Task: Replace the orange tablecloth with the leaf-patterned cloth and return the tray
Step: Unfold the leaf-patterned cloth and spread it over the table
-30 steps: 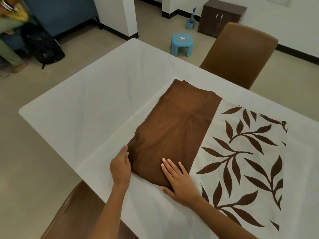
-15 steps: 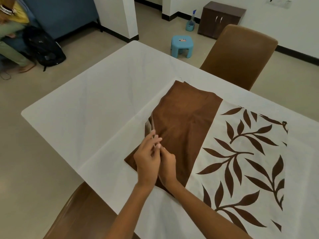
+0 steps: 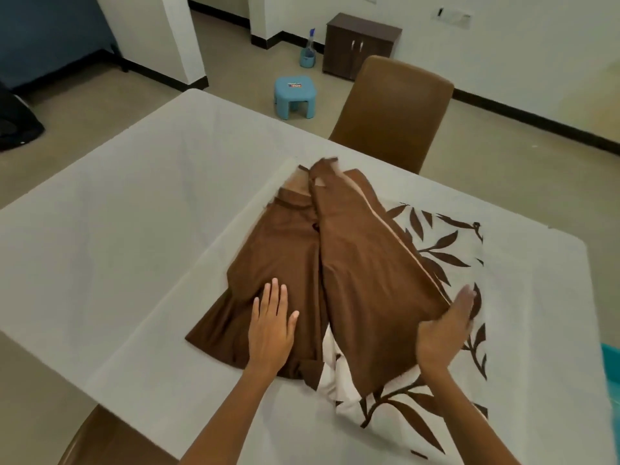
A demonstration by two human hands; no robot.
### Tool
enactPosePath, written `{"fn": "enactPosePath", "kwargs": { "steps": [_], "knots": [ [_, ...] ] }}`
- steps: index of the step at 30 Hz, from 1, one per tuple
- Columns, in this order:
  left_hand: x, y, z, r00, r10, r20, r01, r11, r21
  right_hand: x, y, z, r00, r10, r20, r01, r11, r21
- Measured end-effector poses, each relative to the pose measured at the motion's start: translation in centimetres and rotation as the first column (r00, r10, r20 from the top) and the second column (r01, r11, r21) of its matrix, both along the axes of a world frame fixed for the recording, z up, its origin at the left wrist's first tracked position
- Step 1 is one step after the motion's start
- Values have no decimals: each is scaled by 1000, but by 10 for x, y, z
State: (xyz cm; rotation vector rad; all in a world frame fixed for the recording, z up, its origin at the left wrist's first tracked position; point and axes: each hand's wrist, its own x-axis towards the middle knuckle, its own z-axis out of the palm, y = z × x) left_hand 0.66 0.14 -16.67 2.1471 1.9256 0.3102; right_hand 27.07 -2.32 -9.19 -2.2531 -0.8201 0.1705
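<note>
A folded cloth with a plain brown part (image 3: 275, 256) and a white part printed with brown leaves (image 3: 446, 250) lies on the white table (image 3: 110, 236). My left hand (image 3: 271, 327) presses flat on the brown panel near the table's front. My right hand (image 3: 446, 327) holds the edge of a lifted brown flap (image 3: 369, 280) that is raised over the leaf print. A sliver of a teal object (image 3: 610, 354) shows at the right edge; I cannot tell what it is. No orange tablecloth is in view.
A brown chair (image 3: 392, 112) stands at the table's far side and another chair back (image 3: 100, 441) is right below me. On the floor beyond are a blue stool (image 3: 295, 95), a spray bottle (image 3: 308, 52) and a dark cabinet (image 3: 359, 45).
Both hands met at the brown fold's edge, then parted. My right hand has swung a brown layer up and to the right while my left hand moved flat onto the layer beneath.
</note>
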Motion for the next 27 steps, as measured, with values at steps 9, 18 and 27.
{"fn": "enactPosePath", "kwargs": {
  "steps": [9, 18, 27],
  "knots": [
    [4, 33, -2, 996, -77, -35, 75, 996, -47, -20, 38, -64, 680, 721, 133, -603, 653, -458],
    [-23, 43, -6, 994, -105, -42, 105, 994, -8, 91, -8, -62, 779, 600, 185, -442, 733, -517],
    [38, 51, 10, 998, -62, -4, 62, 998, 2, 68, -1, -39, 845, 499, 195, -380, 815, -438]
  ]
}}
